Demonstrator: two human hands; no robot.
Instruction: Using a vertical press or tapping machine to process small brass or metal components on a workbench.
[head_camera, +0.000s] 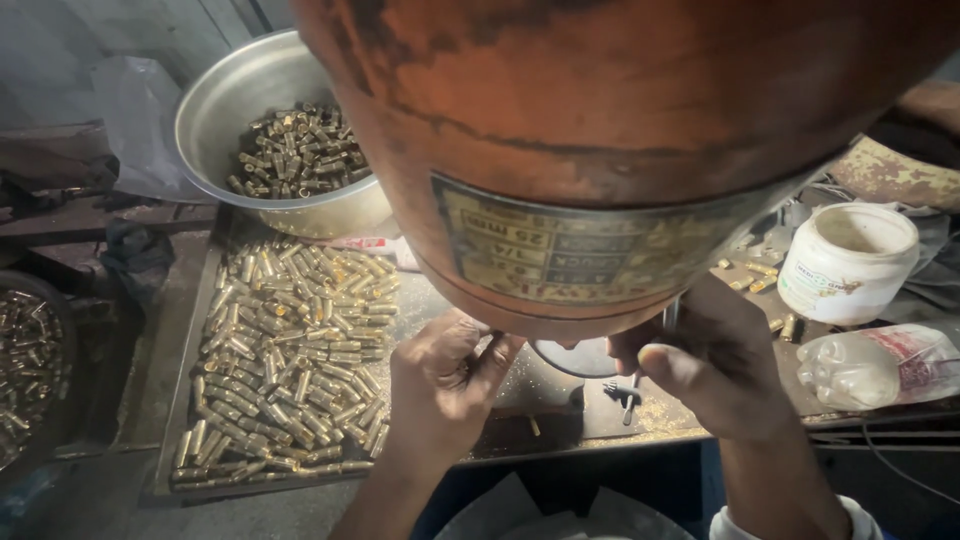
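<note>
We are viewing our left hand (445, 385) curling its fingers under the orange machine housing (620, 140), grip contents hidden, right hand (715, 365) closing around a dark lever (632, 395), brass pieces (295, 355) lying just left on the surface (545, 385), more filling a steel bowl (215, 110).

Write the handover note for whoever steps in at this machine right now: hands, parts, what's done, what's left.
Left hand: fingers pinched together under the orange machine head; what it holds is hidden.
Right hand: curled at the underside of the head; its grip is not visible.
Parts: loose brass pieces spread on the tray at left; more in the metal bowl behind it; a few by the white jar at right.
Done or left: cannot tell which pile is finished; both hold many pieces.
</note>
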